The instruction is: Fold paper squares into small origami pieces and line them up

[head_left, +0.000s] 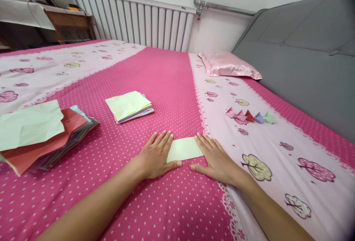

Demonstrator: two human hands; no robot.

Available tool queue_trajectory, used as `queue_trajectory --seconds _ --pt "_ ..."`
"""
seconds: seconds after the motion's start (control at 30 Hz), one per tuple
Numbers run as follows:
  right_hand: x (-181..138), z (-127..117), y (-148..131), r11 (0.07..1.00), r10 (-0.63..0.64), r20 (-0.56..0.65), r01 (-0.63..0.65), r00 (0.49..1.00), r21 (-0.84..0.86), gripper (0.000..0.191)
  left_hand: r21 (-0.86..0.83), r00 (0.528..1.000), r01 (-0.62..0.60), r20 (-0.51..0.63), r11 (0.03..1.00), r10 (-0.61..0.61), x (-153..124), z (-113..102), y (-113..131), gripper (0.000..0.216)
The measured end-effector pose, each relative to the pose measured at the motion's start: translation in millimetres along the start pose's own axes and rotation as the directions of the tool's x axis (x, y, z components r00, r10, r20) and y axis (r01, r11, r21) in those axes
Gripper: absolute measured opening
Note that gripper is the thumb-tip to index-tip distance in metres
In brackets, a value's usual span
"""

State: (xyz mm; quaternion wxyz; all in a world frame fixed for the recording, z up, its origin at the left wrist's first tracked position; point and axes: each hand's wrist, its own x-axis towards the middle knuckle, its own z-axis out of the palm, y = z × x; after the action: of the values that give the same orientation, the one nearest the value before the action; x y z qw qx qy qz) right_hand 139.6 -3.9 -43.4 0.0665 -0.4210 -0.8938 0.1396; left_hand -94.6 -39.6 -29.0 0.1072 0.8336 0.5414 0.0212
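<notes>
- As I look down at the bed, the pale green paper strip (185, 148) lies on the pink dotted sheet (172, 71), a smooth, matte oblong between the person's two hands.
- Beyond the strip and to its left sits a small stack of square papers (129, 106), pale green on top.
- Farther left of the strip, a bigger pile of papers (30, 124) fans untidily, its top sheet creased.
- Right of the strip runs a row of small, pointed folded papers (250, 116); well beyond them is a shiny, satiny pink pillow (230, 64).
- The left hand (158, 156) is palm down on the strip's left end, spread and gripping nothing, thumb out along the near edge.
- The right hand (212, 156) mirrors it on the right end, flat and open-fingered, forearms slanting inward.
</notes>
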Motion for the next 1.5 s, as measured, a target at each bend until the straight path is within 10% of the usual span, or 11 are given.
queue_trajectory --seconds 0.27,0.47,0.67,0.83,0.93,1.07,1.5 --pt "2.6 -15.6 16.8 0.959 -0.072 -0.194 0.122 0.978 0.257 0.064 -0.318 0.987 0.042 -0.136 0.947 -0.090 12.6 -15.7 -24.4 0.063" --pt "10.5 -5.3 19.0 0.947 -0.120 -0.354 0.214 0.927 0.238 0.043 -0.805 0.841 -0.046 -0.350 0.591 -0.412 19.1 -14.0 -33.6 0.045" --pt "11.9 -4.0 13.9 0.983 -0.030 -0.722 0.151 0.692 0.103 0.030 -0.898 0.757 -0.153 -0.374 0.412 -0.536 14.3 -22.4 -24.1 0.045" --pt "6.9 -4.4 1.9 0.991 -0.114 -0.887 0.118 0.447 -0.068 0.036 -0.968 0.975 0.062 0.007 0.243 -0.222 8.4 -18.7 10.0 0.056" --pt "4.4 -4.6 -12.5 0.972 -0.216 -0.855 0.183 0.472 -0.144 0.040 -0.989 0.992 0.124 0.125 -0.084 -0.007 9.6 -11.3 27.5 0.053" --pt "4.3 -3.9 -26.4 0.926 -0.352 -0.758 0.323 0.549 -0.196 0.033 -0.868 0.993 -0.014 0.049 -0.497 -0.112 14.3 -9.2 30.1 0.036" --pt "9.0 -1.2 -22.6 0.924 -0.125 -0.718 0.343 0.685 0.166 0.023 -0.803 0.976 0.018 0.144 -0.596 -0.165 13.1 -12.7 27.0 0.033"
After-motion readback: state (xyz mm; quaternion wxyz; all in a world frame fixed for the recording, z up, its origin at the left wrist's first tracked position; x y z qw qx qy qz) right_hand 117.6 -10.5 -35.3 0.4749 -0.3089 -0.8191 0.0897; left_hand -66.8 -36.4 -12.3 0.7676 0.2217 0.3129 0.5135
